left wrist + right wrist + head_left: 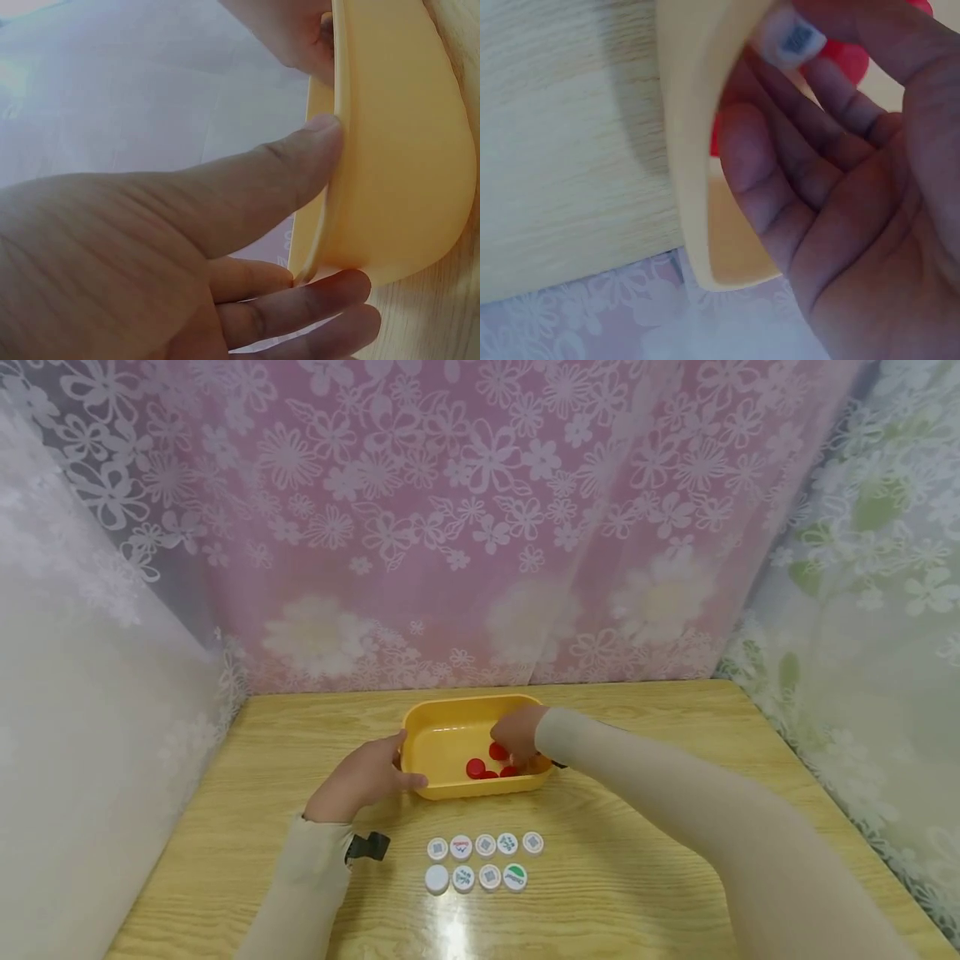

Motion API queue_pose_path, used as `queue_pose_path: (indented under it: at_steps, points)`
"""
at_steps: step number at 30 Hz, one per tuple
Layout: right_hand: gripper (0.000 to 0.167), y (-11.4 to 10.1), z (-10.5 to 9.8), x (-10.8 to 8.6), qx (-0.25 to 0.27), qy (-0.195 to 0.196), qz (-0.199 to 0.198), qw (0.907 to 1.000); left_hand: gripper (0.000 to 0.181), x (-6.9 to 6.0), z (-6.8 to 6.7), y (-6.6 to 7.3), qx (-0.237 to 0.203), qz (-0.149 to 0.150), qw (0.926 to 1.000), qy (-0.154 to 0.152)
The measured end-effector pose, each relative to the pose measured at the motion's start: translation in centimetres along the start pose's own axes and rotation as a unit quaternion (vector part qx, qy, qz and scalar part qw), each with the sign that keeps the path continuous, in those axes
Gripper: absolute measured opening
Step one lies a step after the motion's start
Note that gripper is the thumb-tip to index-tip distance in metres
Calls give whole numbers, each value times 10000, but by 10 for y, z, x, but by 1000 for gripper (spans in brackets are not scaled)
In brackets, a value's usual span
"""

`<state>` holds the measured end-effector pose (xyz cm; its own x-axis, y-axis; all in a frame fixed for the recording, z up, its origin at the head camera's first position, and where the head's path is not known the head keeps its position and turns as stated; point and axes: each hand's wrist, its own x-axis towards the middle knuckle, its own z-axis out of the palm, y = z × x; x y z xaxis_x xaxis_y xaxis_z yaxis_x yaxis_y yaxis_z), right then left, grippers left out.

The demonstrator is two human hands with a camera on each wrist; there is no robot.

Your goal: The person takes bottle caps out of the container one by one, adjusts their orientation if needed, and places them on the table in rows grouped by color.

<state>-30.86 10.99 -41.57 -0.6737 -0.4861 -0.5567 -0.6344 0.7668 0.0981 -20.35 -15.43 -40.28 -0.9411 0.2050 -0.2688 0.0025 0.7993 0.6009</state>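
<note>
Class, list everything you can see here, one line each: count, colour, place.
Tray: one, yellow, on the table.
Red caps: at least four, red, in the tray.
Loose caps: nine, mostly white, on the table in rows of five and four.
Coded cap: one, white, pinched by the right hand.
Table: one, wood-coloured, under the tray.
Floral hangings: pink behind, pale at both sides.
Wrist gear: dark, at the left wrist.
Sleeves: two, cream, on both arms.
Hands: two, left hand gripping the tray, right inside it.
</note>
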Motion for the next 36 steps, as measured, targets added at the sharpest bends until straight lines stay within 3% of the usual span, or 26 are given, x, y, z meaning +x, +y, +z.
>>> queue_pose_path:
  at_steps: [5, 10, 13, 17, 21, 23, 26, 31, 36]
  points:
    - [19, 4, -7, -5, 257, 184, -14, 9995, 95, 0, -1, 1, -30, 5, 10000, 24]
    - [13, 11, -12, -20, 94, 906, -679, 9935, 94, -1, 1, 2, -57, 25, 10000, 11]
    - [14, 9, -17, -40, 65, 1587, -1121, 9809, 93, -1, 1, 1, -66, 63, 10000, 5]
    - [15, -4, -12, -80, 121, 2525, -1508, 9557, 93, 0, 1, 0, -44, 110, 9999, -22]
    - [16, -22, 11, -122, 90, 3270, -1834, 9270, 91, 1, 0, -1, -16, 156, 9999, -25]
    - [19, -31, 28, -140, 95, 3483, -1895, 9180, 91, 1, 0, -1, -12, 182, 9998, -3]
    - [28, -43, 58, -159, 383, 3428, -1754, 9221, 91, 0, -1, -1, -21, 233, 9997, 4]
    - [27, -60, 100, -170, 778, 2772, -1363, 9479, 90, -2, 0, 1, -41, 241, 9997, 10]
    - [19, -70, 119, -167, 745, 2683, -1384, 9504, 86, -3, 0, 2, -36, 222, 9997, 27]
